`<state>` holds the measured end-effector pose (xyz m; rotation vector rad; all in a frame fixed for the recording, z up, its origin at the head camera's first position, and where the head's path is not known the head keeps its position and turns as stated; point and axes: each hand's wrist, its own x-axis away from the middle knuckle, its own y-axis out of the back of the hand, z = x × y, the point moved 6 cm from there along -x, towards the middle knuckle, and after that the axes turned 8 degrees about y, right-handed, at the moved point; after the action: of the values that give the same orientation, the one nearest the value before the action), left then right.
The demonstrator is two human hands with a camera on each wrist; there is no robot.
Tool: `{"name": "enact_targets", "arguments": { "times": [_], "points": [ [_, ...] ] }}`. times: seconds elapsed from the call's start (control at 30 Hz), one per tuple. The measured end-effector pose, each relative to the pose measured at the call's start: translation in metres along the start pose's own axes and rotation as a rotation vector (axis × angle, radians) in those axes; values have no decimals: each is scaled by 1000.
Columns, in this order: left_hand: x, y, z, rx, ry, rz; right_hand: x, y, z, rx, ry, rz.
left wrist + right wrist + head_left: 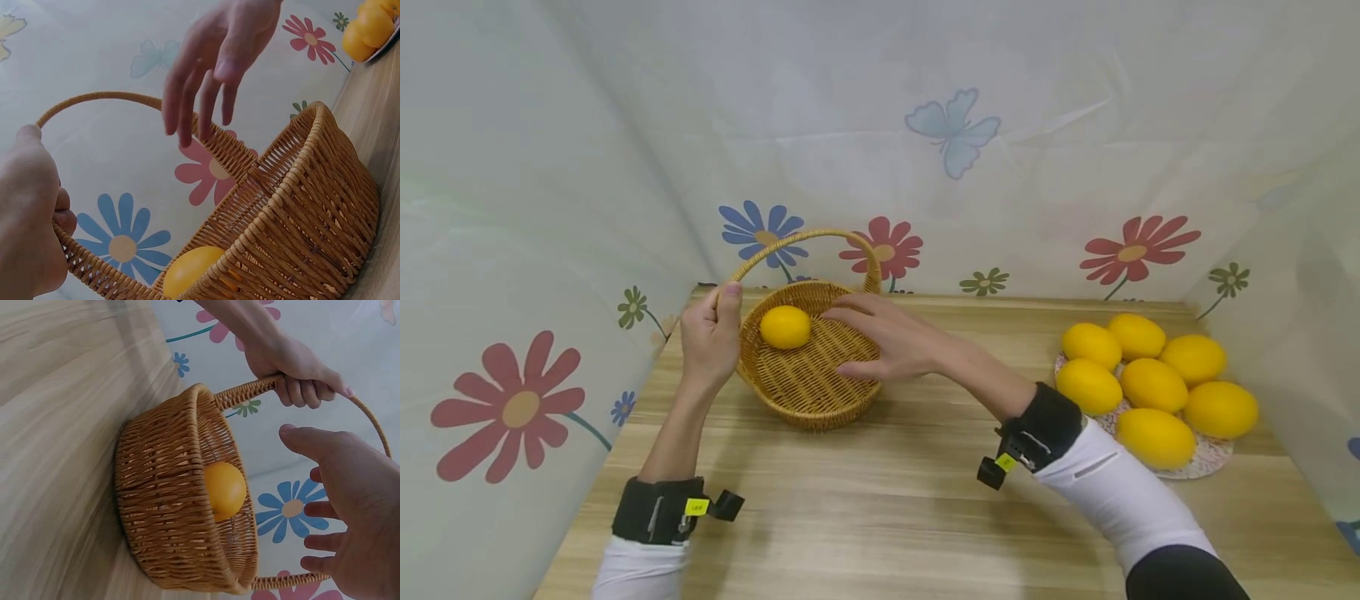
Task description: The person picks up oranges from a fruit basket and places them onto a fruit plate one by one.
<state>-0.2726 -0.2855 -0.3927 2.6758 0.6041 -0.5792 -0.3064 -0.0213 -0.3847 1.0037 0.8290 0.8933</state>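
Note:
A round wicker basket (820, 417) with a tall arched handle (820, 233) stands on the table. My left hand (711, 333) grips the left side of that handle, fingers curled round it in the right wrist view. One yellow lemon (786, 327) lies inside the basket, toward its left side. Over the basket's right part hovers my right hand (895, 337), its fingers spread and holding nothing. In the left wrist view the right hand (219, 59) hangs above the rim, apart from the lemon (194, 269).
Several more yellow lemons (1153, 385) sit on a patterned plate (1206, 460) at the table's right. The wooden table (865, 508) meets a pale curtain (820, 108) printed with flowers at the back and sides.

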Motion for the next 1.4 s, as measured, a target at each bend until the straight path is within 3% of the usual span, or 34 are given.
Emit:
{"name": "enact_targets", "arguments": {
  "times": [0.17,0.5,0.7,1.03,1.4],
  "points": [
    [-1,0,1,10,-7,11,-25,2,-3,1,3,4],
    [-1,1,4,23,16,25,-64,-3,-12,47,-59,73],
    [-2,1,3,27,0,22,-86,-8,-16,52,-110,108],
    [-2,0,2,28,1,32,-118,-32,-21,2,-155,160],
    [-2,1,2,14,10,31,-139,-66,-19,-22,-235,282]
  ]
}}
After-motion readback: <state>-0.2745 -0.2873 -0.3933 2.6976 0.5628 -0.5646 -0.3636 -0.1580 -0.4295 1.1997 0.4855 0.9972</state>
